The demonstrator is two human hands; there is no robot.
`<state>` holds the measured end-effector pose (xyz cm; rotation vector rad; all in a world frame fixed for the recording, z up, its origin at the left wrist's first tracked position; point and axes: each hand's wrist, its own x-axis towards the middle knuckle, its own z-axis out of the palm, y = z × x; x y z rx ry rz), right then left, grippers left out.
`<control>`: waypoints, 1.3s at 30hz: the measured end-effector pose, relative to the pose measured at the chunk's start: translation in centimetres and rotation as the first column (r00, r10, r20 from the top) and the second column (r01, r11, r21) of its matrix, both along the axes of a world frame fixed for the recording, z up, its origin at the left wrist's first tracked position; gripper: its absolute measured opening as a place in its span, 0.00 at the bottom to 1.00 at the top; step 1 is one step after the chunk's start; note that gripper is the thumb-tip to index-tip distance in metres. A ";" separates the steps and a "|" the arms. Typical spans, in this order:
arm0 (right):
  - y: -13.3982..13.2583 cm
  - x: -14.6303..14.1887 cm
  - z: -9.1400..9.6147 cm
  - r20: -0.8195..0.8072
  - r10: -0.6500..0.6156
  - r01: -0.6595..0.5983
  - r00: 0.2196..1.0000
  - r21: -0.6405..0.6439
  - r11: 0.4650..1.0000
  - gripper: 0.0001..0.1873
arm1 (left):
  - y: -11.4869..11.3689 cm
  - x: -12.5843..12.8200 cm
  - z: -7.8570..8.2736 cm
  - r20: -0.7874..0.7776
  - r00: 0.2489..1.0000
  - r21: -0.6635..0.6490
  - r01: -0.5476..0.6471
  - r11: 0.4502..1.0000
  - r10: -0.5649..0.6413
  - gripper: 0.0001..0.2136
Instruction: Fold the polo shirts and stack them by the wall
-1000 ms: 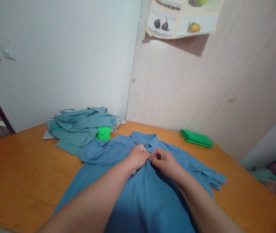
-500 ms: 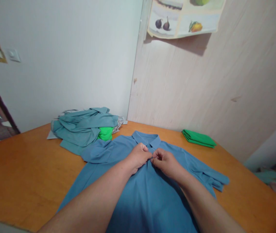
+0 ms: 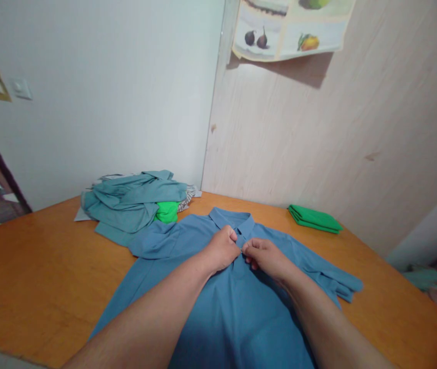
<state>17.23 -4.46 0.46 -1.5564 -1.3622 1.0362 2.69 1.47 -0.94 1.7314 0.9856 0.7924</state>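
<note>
A blue collared shirt (image 3: 218, 302) lies flat, front up, on the orange wooden table (image 3: 37, 266), its collar pointing away from me. My left hand (image 3: 220, 249) and my right hand (image 3: 264, 256) meet just below the collar. Both are closed in a pinch on the shirt's front opening, fingertips touching each other. What lies between the fingertips is too small to make out.
A heap of teal clothes (image 3: 134, 205) with a bright green piece (image 3: 166, 211) lies at the back left of the table. A folded green cloth (image 3: 313, 219) sits at the back right near the wood-panel wall. A fruit poster (image 3: 287, 28) hangs above.
The hands stay at the same spot below the collar; the right hand's fingers have flattened slightly and pressed closer to the left. The view shifted a little.
</note>
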 end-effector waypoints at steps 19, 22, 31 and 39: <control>1.4 4.4 -2.2 0.815 -0.230 0.106 0.531 0.206 0.973 0.19 | 0.2 -1.7 0.1 -0.583 0.796 0.451 0.150 0.880 0.163 0.19; 1.4 4.8 -2.1 0.829 -0.271 0.143 0.489 0.230 0.963 0.20 | 0.5 -1.7 -0.3 -0.613 0.770 0.431 0.142 0.891 0.174 0.21; 2.0 2.8 -2.4 0.575 -0.218 0.005 0.789 0.349 0.937 0.16 | 0.6 -1.4 -0.4 -0.573 0.811 0.452 0.194 0.871 0.116 0.21; 2.3 2.4 -2.9 0.498 -0.123 -0.049 0.858 0.318 0.947 0.14 | 0.9 -1.1 -0.8 -0.530 0.847 0.422 0.234 0.876 0.029 0.26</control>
